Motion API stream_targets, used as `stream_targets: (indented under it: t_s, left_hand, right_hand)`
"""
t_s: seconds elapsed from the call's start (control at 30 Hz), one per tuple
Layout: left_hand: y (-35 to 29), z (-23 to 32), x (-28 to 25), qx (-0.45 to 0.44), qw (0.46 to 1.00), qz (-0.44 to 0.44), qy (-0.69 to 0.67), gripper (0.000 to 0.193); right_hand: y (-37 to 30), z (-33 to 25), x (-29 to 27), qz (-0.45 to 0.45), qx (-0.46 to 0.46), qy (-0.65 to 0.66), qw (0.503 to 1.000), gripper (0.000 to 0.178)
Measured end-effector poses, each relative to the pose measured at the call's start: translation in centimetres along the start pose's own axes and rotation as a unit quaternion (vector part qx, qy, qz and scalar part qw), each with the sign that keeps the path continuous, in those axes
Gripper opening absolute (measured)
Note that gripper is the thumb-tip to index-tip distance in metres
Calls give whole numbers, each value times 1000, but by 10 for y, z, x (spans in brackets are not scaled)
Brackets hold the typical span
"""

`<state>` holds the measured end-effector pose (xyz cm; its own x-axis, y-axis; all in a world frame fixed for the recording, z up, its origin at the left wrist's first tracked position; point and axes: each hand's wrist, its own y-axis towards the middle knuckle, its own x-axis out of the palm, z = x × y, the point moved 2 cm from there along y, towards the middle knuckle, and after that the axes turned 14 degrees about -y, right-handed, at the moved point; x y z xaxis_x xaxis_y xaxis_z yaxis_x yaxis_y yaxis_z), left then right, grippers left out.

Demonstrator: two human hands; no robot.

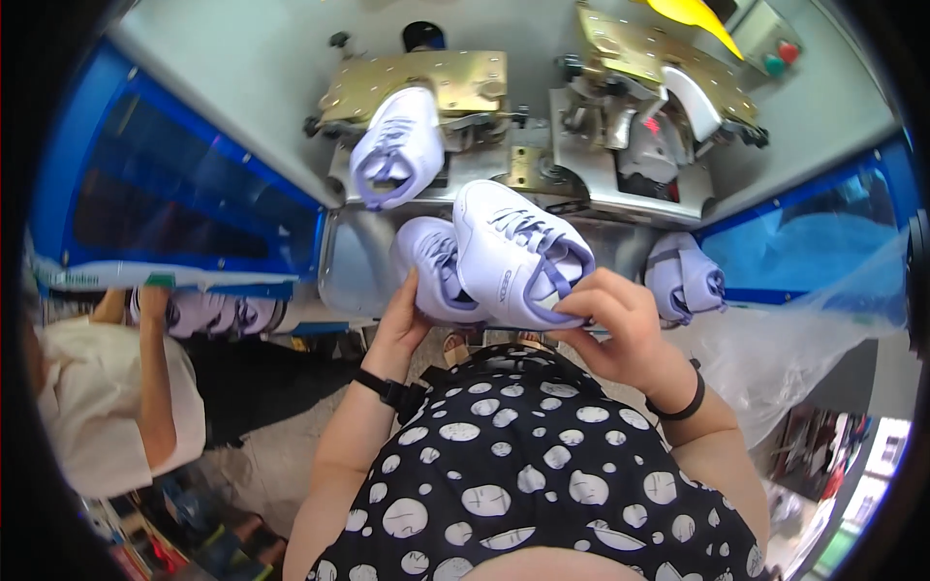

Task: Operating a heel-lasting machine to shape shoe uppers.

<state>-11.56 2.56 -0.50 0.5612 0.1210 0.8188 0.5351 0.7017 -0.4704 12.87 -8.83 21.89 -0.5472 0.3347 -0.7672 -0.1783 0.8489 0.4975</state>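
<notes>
My right hand (620,324) pinches the heel collar of a white sneaker (499,257) with lilac lining and grey-lilac laces, its toe pointing up and away. Partly behind that shoe, a second white-and-lilac sneaker (424,254) is gripped at its heel side by my left hand (402,315); its far side is hidden. Beyond them another sneaker (399,145) sits toe-up in the left station of a machine, under a brass-coloured plate (465,82). The right station holds a grey shoe form (647,150) beside a curved white pad (691,102), with a red light spot on the form.
More lilac-and-white shoes (683,276) stand at the right of the metal ledge (363,266). Blue-framed side panels (194,169) flank the machine. Clear plastic sheeting (775,363) hangs at right. At left, a person in a pale shirt (107,397) works near a row of shoes (218,315).
</notes>
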Motion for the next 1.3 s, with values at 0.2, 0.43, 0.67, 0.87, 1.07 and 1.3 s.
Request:
stream_targets:
  t_s: [0.2,0.43,0.67,0.87,1.07,1.3]
  left_hand:
    - [-9,0,-7,-6,1000,-8,-25,65]
    - [-25,5,-29,11,999,-48,-19,57]
    - [-48,38,-65,70,986,47,-145,48]
    - [-60,64,-73,89,968,82,-221,41]
    - [-61,76,-92,103,972,91,-191,40]
    - [-57,85,-100,74,980,47,-179,43]
  right_hand:
    - [7,-15,53,-58,-76,16,995,29]
    - [-17,0,74,-95,46,162,981,44]
    - [-63,44,125,-197,-12,-55,979,38]
    - [-78,35,203,-252,-74,-192,946,73]
    - [-81,28,257,-235,-94,-265,931,63]
    - [-41,6,228,-175,-63,-193,963,65]
